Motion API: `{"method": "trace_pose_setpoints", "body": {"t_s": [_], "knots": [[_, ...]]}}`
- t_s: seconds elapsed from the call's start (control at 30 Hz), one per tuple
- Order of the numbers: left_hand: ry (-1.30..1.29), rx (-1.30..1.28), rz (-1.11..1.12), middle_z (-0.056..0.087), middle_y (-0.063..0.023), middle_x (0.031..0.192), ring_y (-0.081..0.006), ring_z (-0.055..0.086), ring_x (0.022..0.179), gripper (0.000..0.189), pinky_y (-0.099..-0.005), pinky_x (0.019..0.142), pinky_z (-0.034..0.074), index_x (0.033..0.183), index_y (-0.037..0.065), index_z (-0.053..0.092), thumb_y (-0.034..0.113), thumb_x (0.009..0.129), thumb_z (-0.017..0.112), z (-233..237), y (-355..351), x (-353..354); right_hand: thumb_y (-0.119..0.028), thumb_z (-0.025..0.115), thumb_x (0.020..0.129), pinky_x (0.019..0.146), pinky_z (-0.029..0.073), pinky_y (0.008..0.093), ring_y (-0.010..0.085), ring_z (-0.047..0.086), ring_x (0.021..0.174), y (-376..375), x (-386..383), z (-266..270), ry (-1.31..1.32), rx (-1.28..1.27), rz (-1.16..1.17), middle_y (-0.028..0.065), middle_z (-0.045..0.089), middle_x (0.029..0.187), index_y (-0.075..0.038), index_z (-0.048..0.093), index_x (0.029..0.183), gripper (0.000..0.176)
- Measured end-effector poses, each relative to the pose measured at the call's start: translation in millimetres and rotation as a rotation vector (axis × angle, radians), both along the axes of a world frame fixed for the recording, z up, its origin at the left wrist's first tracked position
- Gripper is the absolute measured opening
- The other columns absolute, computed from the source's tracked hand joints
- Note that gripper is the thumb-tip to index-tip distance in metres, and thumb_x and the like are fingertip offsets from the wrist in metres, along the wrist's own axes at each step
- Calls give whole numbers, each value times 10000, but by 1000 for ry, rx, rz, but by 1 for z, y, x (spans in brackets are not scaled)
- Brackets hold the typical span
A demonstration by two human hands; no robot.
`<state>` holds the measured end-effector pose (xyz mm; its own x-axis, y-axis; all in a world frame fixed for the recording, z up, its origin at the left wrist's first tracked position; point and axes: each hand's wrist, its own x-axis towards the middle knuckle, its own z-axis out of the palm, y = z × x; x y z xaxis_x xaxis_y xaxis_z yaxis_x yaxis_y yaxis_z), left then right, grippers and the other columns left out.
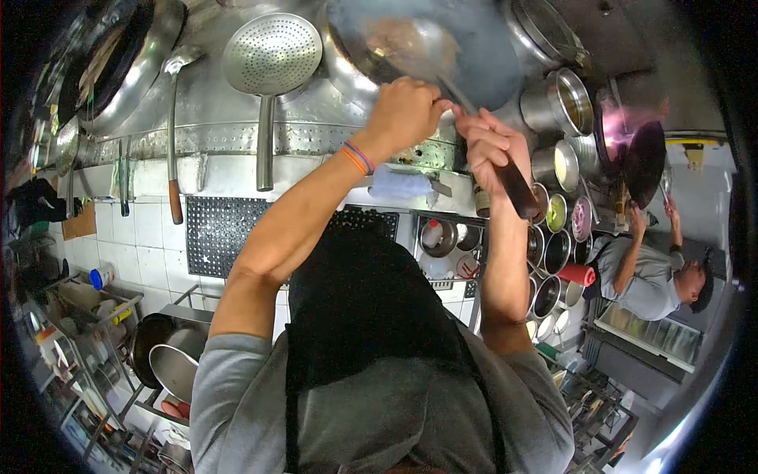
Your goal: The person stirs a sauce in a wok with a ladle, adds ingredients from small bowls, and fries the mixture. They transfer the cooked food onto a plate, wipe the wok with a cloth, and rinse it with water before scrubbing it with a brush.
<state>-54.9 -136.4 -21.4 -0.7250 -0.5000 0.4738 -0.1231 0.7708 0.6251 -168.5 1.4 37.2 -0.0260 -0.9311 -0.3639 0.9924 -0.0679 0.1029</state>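
Observation:
My right hand [493, 150] is wrapped around the dark wooden handle of a long metal cooking utensil [519, 189]. The utensil's shaft slants up and left into a steaming wok [493, 83], where its working end is lost in the haze. Brownish food [410, 43] shows inside the wok. At the wok's near rim is my left hand [404, 114], an orange and purple band on its wrist. Its fingers are curled in, thumb toward the utensil's shaft; I cannot tell what they grip. A folded bluish cloth [399, 182] lies on the counter below.
A large perforated skimmer [272, 59] and a ladle [174, 118] rest on the steel stove top to the left. Metal pots [557, 103] and ingredient bowls [557, 213] crowd the right side. Farther right, another person [647, 272] works a dark wok [647, 162] near flames.

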Motion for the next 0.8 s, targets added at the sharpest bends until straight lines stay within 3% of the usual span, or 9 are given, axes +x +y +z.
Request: {"method": "trace_pose_setpoints", "body": {"t_s": [0.13,0.17,0.27,0.3,0.37,0.4,0.47,0.5,0.8], "knots": [[33,-9,3,619,-197,712,-377,588,736,282,-462,685,466,739,-5,641,255,844,619,1,8,8,-163,322,993,306,318,220,97,433,467,5,-29,5,-171,-27,34,101,432,839,171,271,1243,421],[24,14,-20,616,-198,709,-379,583,730,281,-465,684,462,745,-6,645,255,846,617,5,9,11,-173,347,992,305,315,209,90,418,454,5,-28,0,38,70,74,64,438,771,155,365,1189,383],[0,29,-58,617,-200,715,-384,575,724,274,-469,690,456,770,-3,657,254,851,608,5,2,10,-193,445,965,324,335,242,50,389,435,-2,26,24,1363,563,270,-31,402,592,25,548,1048,256],[18,14,-30,619,-195,717,-383,575,721,267,-470,692,455,783,-1,664,251,851,607,-1,-4,5,-193,445,965,324,335,242,50,389,435,0,20,24,1365,562,274,-31,402,592,25,548,1048,256],[16,23,-26,621,-192,720,-382,575,723,268,-465,694,456,785,-2,664,252,852,607,-4,-5,5,-162,504,911,435,459,352,199,555,492,-1,-10,21,1861,562,403,91,571,666,38,536,1086,268],[10,28,-38,623,-189,724,-380,576,725,270,-461,696,457,786,-2,664,253,853,608,-3,-5,3,-162,504,911,435,459,352,199,555,492,-10,-20,10,1861,563,388,91,571,666,38,536,1086,268],[11,44,-75,626,-187,729,-376,580,734,276,-449,706,459,786,-7,666,256,852,611,1,2,6,-124,536,853,669,511,455,433,626,728,-23,-42,-17,2892,453,72,279,630,843,59,516,1118,323],[17,52,-61,627,-186,730,-375,584,742,281,-445,709,461,788,-9,666,259,852,612,0,5,7,-90,547,812,856,437,507,536,528,953,-33,-39,-16,2704,681,344,367,556,1008,48,498,1159,376],[-21,69,-13,629,-195,757,-374,593,759,281,-454,708,465,795,-8,664,261,855,611,-8,-16,-14,-100,532,869,876,436,475,479,546,1013,65,-12,7,2612,469,535,319,577,1067,-17,417,1337,489]]}}
